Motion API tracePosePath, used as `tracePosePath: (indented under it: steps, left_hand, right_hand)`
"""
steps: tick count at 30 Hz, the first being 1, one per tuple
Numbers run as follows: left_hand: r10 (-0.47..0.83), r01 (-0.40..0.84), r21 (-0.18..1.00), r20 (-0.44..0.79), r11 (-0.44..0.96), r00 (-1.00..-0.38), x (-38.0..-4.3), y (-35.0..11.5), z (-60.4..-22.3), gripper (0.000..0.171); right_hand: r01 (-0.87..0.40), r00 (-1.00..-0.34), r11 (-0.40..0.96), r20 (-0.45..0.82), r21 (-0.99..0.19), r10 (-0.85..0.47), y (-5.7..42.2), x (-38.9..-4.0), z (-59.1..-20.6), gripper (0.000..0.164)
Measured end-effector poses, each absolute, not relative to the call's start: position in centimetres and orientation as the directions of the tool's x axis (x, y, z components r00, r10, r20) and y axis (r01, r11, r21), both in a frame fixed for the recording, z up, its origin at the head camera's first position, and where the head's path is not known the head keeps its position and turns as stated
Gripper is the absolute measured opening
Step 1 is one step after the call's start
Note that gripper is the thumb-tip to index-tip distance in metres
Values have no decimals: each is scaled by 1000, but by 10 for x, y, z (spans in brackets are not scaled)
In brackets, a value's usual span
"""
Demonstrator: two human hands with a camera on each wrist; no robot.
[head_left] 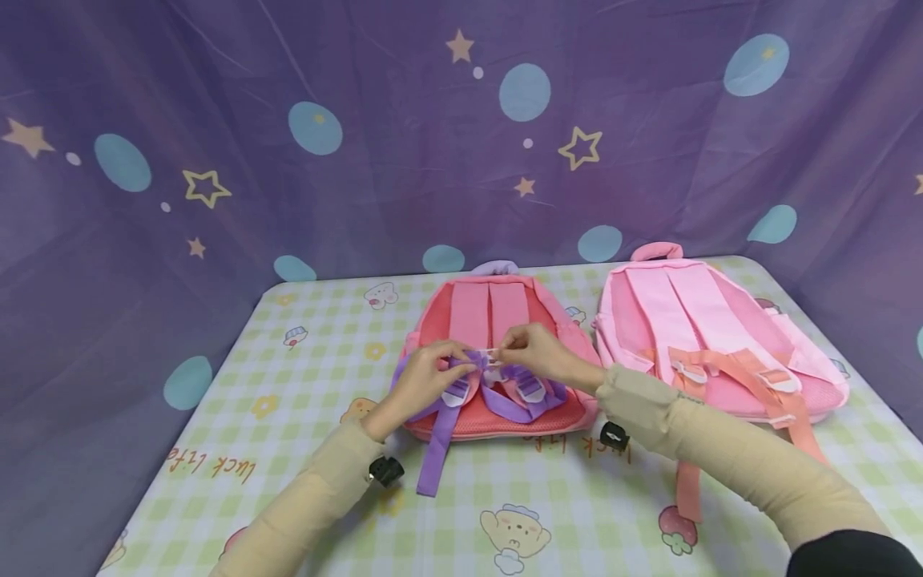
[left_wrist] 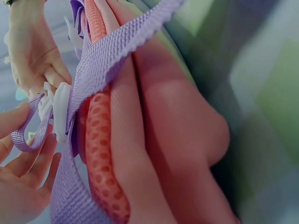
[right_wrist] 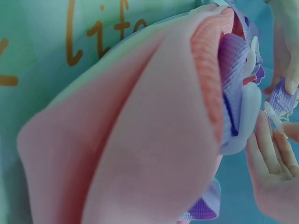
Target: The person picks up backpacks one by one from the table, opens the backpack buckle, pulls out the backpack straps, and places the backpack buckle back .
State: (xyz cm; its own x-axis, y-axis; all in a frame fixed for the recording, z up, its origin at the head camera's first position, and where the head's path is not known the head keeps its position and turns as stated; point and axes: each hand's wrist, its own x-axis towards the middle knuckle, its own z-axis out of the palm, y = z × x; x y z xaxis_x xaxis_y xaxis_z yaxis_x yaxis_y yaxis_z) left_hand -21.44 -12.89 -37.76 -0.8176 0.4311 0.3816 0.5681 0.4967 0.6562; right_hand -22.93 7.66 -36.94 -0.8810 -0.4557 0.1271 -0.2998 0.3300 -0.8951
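Note:
A coral-pink backpack (head_left: 530, 421) lies on the table with its shoulder straps facing up. Over its lower half, my left hand (head_left: 425, 377) pinches a looped purple webbing strap (left_wrist: 22, 139) between thumb and fingers. From the other side my right hand (head_left: 541, 353) holds a white plastic buckle (left_wrist: 46, 102) by its edge, and the purple webbing runs to it. Both hands meet close above the bag, fingertips near each other. White strap adjusters (head_left: 530, 388) sit on the purple straps below them. A loose purple strap end (head_left: 431, 473) hangs onto the tablecloth.
A lighter pink backpack (head_left: 735, 393) with orange straps lies to the right, close beside the coral one. Beneath both is a green checked tablecloth (head_left: 324, 457) with cartoon prints. Behind the table hangs a purple curtain (head_left: 404, 176) with stars and blue ovals.

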Motion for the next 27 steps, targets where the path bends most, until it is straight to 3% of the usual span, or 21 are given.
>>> tracePosePath:
  steps: [27]
  left_hand:
    - [563, 627, 633, 342, 455, -753, -202, -133, -381, 6]
  right_hand:
    - [-314, -872, 360, 116, -879, -476, 84, -238, -379, 12]
